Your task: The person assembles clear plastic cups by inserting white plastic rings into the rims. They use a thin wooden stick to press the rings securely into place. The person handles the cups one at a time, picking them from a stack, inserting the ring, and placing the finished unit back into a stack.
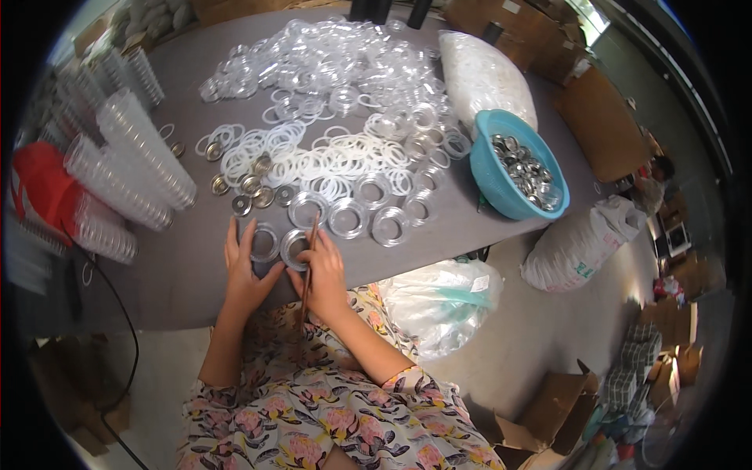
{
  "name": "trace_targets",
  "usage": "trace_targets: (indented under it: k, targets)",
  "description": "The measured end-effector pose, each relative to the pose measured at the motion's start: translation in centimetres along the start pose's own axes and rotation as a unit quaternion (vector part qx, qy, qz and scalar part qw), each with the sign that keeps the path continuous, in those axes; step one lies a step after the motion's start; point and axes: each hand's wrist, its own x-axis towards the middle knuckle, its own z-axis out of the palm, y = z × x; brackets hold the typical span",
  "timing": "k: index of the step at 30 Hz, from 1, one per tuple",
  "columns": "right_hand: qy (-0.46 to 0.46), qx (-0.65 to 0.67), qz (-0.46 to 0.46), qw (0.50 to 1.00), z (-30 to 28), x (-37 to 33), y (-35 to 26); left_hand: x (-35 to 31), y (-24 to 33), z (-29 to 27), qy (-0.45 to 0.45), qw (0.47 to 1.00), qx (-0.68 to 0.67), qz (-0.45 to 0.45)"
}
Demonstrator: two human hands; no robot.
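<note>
My left hand [244, 274] rests at the table's near edge, fingers apart, beside a clear plastic ring-shaped lid [265, 254]. My right hand [327, 282] is closed around a thin brown stick [304, 309], held nearly upright. The right fingertips also reach a second clear ring lid [289, 243]; whether they grip it I cannot tell. More clear ring lids [346, 233] lie just beyond. Small round metal caps [241, 205] sit near my left fingertips. Farther back spreads a pile of white sealing rings [337, 160].
Clear plastic parts [329, 59] are heaped at the back. Stacked clear cups [145, 149] and a red bag [43, 188] stand left. A blue basket [489, 172] of metal caps sits right, before a full plastic bag [486, 74]. A white sack [576, 251] stands on the floor.
</note>
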Motion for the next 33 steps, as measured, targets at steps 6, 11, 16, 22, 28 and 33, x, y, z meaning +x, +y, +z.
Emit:
trace_targets:
  k: [6,11,16,22,28,33]
  targets:
    - [-0.033,0.052,-0.011,0.998,0.3,0.8,0.2,0.2,-1.7,0.4,-0.064,0.983,0.164,0.051]
    - [-0.049,0.033,-0.035,0.998,-0.5,1.6,0.2,2.1,-0.8,-0.6,-0.075,0.988,0.128,0.051]
    - [0.054,0.073,-0.065,0.994,-2.9,1.0,1.5,6.7,-2.4,0.4,-0.017,0.993,0.013,0.119]
    - [0.107,0.016,-0.037,0.993,-4.1,1.2,4.3,14.2,-2.0,4.3,-0.061,0.969,0.221,0.096]
    - [0.098,0.002,-0.058,0.993,-3.7,0.9,4.6,15.1,-2.8,4.8,-0.057,0.968,0.24,0.041]
    - [0.112,0.005,-0.045,0.993,-3.7,0.9,4.4,14.5,-2.9,3.7,-0.009,0.98,0.177,0.088]
